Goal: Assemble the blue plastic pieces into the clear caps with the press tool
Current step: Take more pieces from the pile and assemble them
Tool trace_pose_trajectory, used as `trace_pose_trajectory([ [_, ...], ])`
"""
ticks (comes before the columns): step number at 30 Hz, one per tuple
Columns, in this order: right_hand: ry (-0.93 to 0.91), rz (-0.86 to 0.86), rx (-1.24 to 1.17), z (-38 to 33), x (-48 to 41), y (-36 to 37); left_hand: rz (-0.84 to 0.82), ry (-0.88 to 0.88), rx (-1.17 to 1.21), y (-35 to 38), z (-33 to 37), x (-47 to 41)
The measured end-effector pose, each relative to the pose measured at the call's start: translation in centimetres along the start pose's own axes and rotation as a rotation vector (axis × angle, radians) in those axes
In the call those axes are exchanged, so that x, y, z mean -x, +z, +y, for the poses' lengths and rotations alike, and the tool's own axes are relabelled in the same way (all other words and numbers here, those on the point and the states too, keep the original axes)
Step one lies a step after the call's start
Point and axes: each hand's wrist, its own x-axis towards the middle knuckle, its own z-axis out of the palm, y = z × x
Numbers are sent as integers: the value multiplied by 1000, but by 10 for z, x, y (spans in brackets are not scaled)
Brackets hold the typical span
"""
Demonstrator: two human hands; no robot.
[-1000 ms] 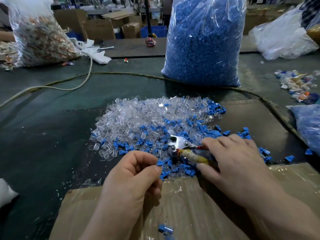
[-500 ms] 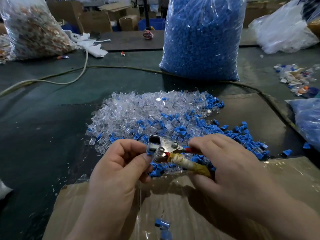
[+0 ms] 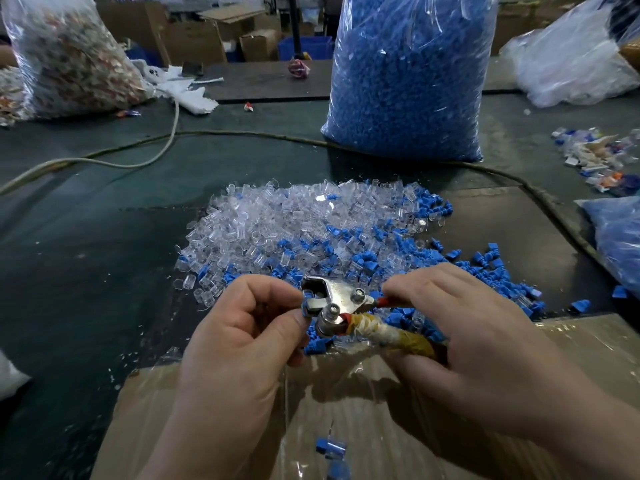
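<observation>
At ten o'clock of the view a bag of mixed scrap was stood on the table, and a cord was laid across the table from eleven toward nine o'clock. The left hand was held at six o'clock, above the carton. Its thumb and forefinger were clamped together on a blue piece, which was set against the metal head of the tool, at the tool's nine o'clock. Its other fingers were curled toward the palm. Whether a cap was seated in the head could not be told. The caps were heaped at the centre, at twelve o'clock of the hands, with loose blue pieces mixed in and strewn toward three o'clock. A few blue parts were seen in the carton at six o'clock. A blue bag was stood at twelve o'clock. The tool's taped handles were gripped by the right hand at four o'clock, with the fingers wrapped round them. A clear bag was laid at two o'clock, and a small mixed heap was seen below it.
</observation>
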Motion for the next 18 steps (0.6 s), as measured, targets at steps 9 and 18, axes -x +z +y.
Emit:
trace_pose_trajectory([
  [9, 45, -56, 87, -5, -2, -5, -7, 5, -73, 3, 6, 2],
  [18, 126, -35, 1, -2, 1, -5, 84, -37, -97, 1, 7, 1],
])
